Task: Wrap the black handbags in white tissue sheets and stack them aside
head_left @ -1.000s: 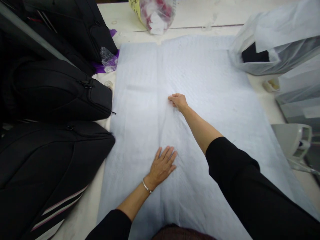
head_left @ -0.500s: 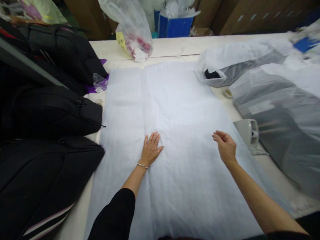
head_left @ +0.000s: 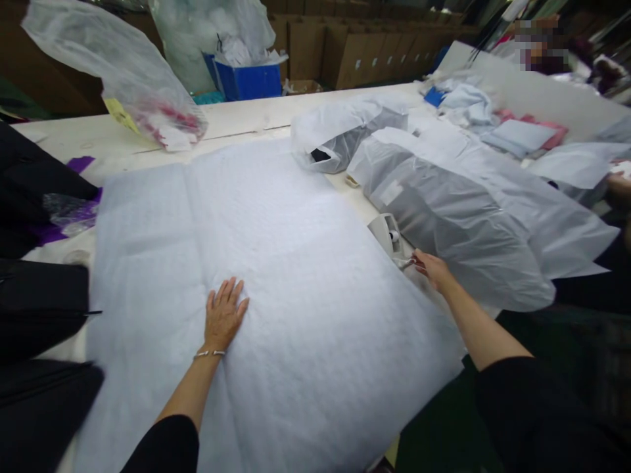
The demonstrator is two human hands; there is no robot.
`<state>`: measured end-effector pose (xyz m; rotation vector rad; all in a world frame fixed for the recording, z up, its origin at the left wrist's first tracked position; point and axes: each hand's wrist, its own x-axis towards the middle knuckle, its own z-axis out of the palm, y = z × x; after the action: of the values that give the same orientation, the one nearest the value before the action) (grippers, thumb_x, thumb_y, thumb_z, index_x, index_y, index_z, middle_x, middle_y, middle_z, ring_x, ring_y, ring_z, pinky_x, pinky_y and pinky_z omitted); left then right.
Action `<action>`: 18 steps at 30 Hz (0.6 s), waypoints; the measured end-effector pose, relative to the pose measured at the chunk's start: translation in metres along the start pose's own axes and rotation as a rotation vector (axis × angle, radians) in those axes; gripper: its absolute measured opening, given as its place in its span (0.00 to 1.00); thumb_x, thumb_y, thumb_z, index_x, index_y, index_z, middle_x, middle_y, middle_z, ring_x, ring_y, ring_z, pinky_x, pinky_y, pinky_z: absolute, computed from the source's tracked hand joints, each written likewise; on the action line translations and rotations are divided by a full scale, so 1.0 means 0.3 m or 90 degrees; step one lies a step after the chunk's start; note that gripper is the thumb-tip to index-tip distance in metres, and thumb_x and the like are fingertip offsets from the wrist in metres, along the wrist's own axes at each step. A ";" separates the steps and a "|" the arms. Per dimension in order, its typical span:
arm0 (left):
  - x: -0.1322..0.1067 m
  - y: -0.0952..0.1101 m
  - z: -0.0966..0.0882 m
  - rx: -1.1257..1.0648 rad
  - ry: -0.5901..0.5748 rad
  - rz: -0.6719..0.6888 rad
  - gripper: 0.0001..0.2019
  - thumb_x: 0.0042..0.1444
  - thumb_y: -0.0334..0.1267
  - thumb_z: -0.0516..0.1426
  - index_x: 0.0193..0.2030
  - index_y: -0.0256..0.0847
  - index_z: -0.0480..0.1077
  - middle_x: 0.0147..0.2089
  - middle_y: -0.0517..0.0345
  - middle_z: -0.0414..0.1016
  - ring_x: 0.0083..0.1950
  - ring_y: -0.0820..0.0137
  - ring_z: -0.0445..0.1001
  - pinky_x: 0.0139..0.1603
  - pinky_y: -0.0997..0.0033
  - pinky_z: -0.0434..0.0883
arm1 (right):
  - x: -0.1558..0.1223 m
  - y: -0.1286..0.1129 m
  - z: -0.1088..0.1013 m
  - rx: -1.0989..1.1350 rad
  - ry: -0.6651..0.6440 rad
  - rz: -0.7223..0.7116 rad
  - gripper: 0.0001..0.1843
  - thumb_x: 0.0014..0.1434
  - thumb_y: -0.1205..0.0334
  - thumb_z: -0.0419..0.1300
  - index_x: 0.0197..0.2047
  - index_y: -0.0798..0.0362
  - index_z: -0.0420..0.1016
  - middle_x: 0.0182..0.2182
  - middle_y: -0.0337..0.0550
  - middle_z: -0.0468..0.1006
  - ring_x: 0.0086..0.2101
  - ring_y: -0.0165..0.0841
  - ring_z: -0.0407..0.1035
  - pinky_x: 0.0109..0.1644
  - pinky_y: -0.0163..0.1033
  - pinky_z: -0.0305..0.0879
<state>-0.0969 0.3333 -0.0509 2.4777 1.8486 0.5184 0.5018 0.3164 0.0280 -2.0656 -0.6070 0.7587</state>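
Note:
My left hand (head_left: 224,316) lies flat with fingers spread on a large whitish sheet (head_left: 276,249) that covers the table top. My right hand (head_left: 434,270) is at the sheet's right edge, its fingers closed on the end of a thin metal tool (head_left: 408,263), whose kind I cannot make out. Just beyond it stands a small light-grey device (head_left: 387,234), partly under the sheet's edge. A big plastic-wrapped bundle (head_left: 453,203) lies right behind my right hand.
Black bags (head_left: 39,309) line the left side. Toward the back are a clear plastic bag with red contents (head_left: 167,121), a blue box (head_left: 251,80) and a smaller wrapped bundle (head_left: 345,131). Cardboard boxes (head_left: 345,56) stand behind the table. Another person's hand (head_left: 620,180) shows at far right.
The view has swung to the right. My right hand has moved from above the sheet to the thin metal tool and closed on it. My left hand stays flat on the sheet.

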 end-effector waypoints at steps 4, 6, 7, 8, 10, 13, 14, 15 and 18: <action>0.003 0.000 0.001 0.007 -0.001 0.005 0.25 0.67 0.46 0.43 0.67 0.39 0.61 0.70 0.44 0.60 0.72 0.57 0.54 0.71 0.46 0.47 | 0.047 -0.036 0.049 0.040 -0.068 0.007 0.17 0.41 0.52 0.70 0.28 0.56 0.75 0.28 0.45 0.78 0.28 0.32 0.70 0.33 0.36 0.66; 0.005 0.001 0.001 0.006 -0.001 0.005 0.25 0.67 0.46 0.43 0.67 0.38 0.61 0.70 0.44 0.60 0.72 0.57 0.54 0.71 0.47 0.47 | 0.049 -0.052 0.055 0.062 -0.072 -0.007 0.19 0.38 0.50 0.72 0.27 0.55 0.74 0.25 0.42 0.76 0.27 0.31 0.69 0.32 0.35 0.64; 0.005 0.002 0.001 0.005 0.000 0.005 0.25 0.67 0.46 0.43 0.67 0.39 0.61 0.70 0.44 0.60 0.72 0.57 0.54 0.71 0.47 0.47 | 0.046 -0.059 0.054 0.073 -0.072 -0.016 0.20 0.38 0.49 0.72 0.26 0.55 0.74 0.24 0.41 0.76 0.27 0.31 0.68 0.31 0.35 0.64; 0.005 0.002 0.000 0.005 0.000 0.003 0.25 0.67 0.46 0.44 0.67 0.40 0.60 0.70 0.45 0.60 0.72 0.57 0.54 0.71 0.47 0.47 | 0.040 -0.065 0.049 0.082 -0.073 -0.026 0.21 0.37 0.48 0.72 0.26 0.54 0.73 0.23 0.41 0.75 0.26 0.30 0.67 0.31 0.35 0.63; 0.006 0.003 0.000 0.004 0.001 0.000 0.25 0.67 0.46 0.44 0.68 0.41 0.60 0.70 0.46 0.59 0.72 0.57 0.54 0.71 0.47 0.47 | 0.026 -0.077 0.034 0.096 -0.081 -0.044 0.22 0.35 0.47 0.72 0.25 0.55 0.73 0.22 0.40 0.75 0.25 0.29 0.66 0.30 0.35 0.62; 0.006 0.004 0.000 0.007 0.003 -0.001 0.25 0.67 0.46 0.44 0.68 0.42 0.60 0.70 0.45 0.59 0.72 0.57 0.54 0.71 0.47 0.48 | 0.002 -0.096 0.002 0.126 -0.083 -0.066 0.23 0.31 0.49 0.74 0.26 0.55 0.73 0.22 0.39 0.74 0.24 0.27 0.64 0.30 0.34 0.63; 0.006 0.005 -0.001 0.008 0.004 0.000 0.25 0.67 0.46 0.44 0.68 0.41 0.60 0.70 0.45 0.59 0.72 0.57 0.55 0.71 0.47 0.48 | -0.006 -0.102 -0.010 0.142 -0.075 -0.072 0.24 0.30 0.50 0.74 0.27 0.54 0.73 0.23 0.37 0.74 0.25 0.27 0.65 0.31 0.34 0.64; 0.006 0.006 -0.001 0.010 0.004 0.000 0.25 0.67 0.46 0.43 0.67 0.40 0.60 0.70 0.45 0.60 0.72 0.57 0.55 0.71 0.47 0.48 | -0.016 -0.105 -0.024 0.159 -0.063 -0.078 0.24 0.30 0.51 0.74 0.28 0.53 0.72 0.23 0.36 0.74 0.26 0.27 0.66 0.32 0.34 0.66; 0.005 0.008 -0.002 0.011 0.006 -0.001 0.25 0.67 0.46 0.43 0.67 0.39 0.61 0.70 0.44 0.60 0.72 0.57 0.55 0.71 0.47 0.48 | -0.051 -0.096 -0.065 0.195 -0.051 -0.037 0.24 0.29 0.55 0.75 0.30 0.52 0.72 0.24 0.33 0.73 0.25 0.26 0.66 0.33 0.34 0.69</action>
<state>-0.0944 0.3339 -0.0493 2.4892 1.8656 0.5161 0.5006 0.3114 0.0656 -1.7368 -0.5557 0.8480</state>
